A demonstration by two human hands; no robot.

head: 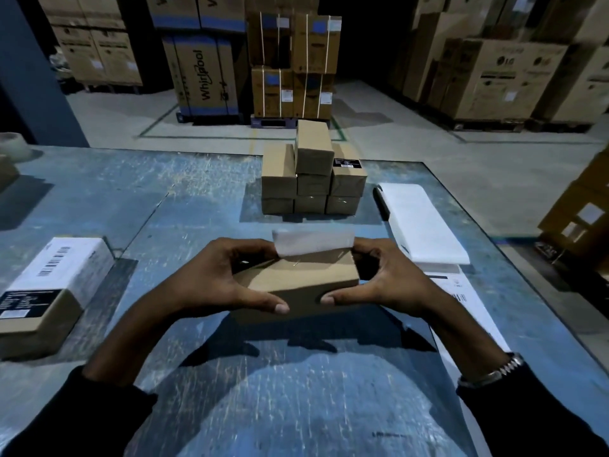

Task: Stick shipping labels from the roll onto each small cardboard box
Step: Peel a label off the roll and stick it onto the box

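Box, small cardboard: centre of frame, on the blue scuffed table, held between both hands. Plain brown top face showing; near face in shadow.

Label, white: above the far edge of the held box, blank side toward the camera, its lower edge at the box top; the rest stands clear of the box. Pinched at its two lower corners by fingers of both hands.

Left hand: left of centre, curled round the left end of the box, thumb along the near face, fingers reaching over to the far edge and the label corner.

Right hand: right of centre, mirrored grip, thumb on the near face, fingers at the far right corner of box and label. Metal watch on the wrist; dark sleeves on both arms.

Stack of small boxes: upper centre of the table, three columns, one box set on top; a black label visible on the right column.

Labelled box: left edge of frame, lying flat, white barcode label over the top, black label on the near end.

Label strip, white: right of centre, laid out flat and running down toward the right edge; printed labels visible lower down. Dark pen-like item just beside its upper left edge.

Tape roll: far left, at the table edge.

Large cartons: stacked on pallets across the top of frame.
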